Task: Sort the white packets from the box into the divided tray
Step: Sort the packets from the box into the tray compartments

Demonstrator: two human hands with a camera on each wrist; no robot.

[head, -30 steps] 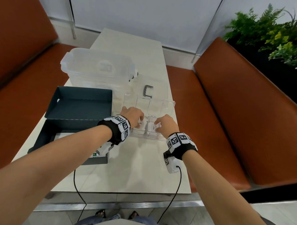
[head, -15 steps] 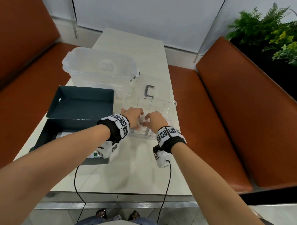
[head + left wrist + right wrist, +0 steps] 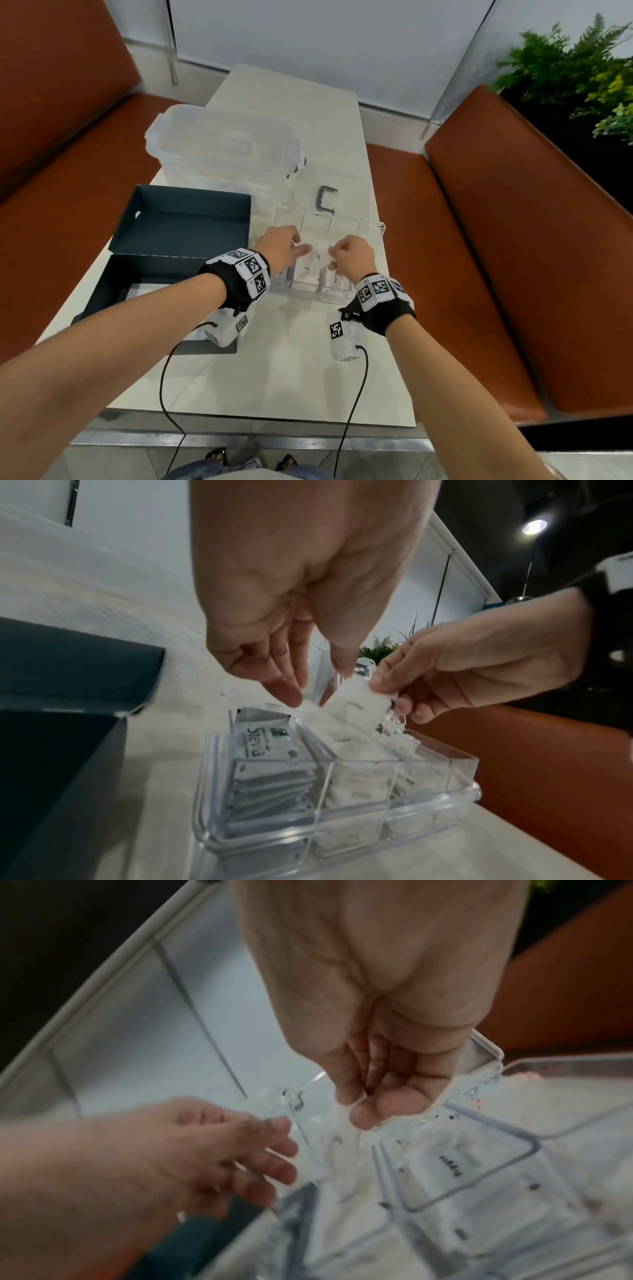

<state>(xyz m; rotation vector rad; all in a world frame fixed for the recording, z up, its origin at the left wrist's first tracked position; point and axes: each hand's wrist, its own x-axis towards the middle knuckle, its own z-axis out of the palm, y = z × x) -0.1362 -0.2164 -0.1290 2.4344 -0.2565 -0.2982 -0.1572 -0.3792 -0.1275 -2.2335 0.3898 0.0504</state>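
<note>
A clear divided tray (image 3: 373,228) sits mid-table with packets in its compartments: Stevia sachets on the left, white packets in the others (image 3: 363,780). Just above the middle compartment my right hand (image 3: 337,253) pinches a small stack of white packets (image 3: 359,710) between thumb and fingers. My left hand (image 3: 298,248) hovers beside it with fingers straight and pointing down (image 3: 308,680), holding nothing. The dark box (image 3: 113,284) lies open at the left with white packets (image 3: 137,291) inside. The right wrist view is blurred; it shows both hands over the tray's rim (image 3: 534,1145).
A large clear lidded container (image 3: 222,150) stands behind the box. A clear lid with a grey C-shaped handle (image 3: 325,198) lies behind the tray. Orange benches (image 3: 513,274) flank the narrow table (image 3: 291,377), and a plant (image 3: 582,68) stands at the back right.
My right hand moved left from the tray's right compartment to meet the left hand over the middle and now pinches the white packets. The left hand stayed in place, fingers opening.
</note>
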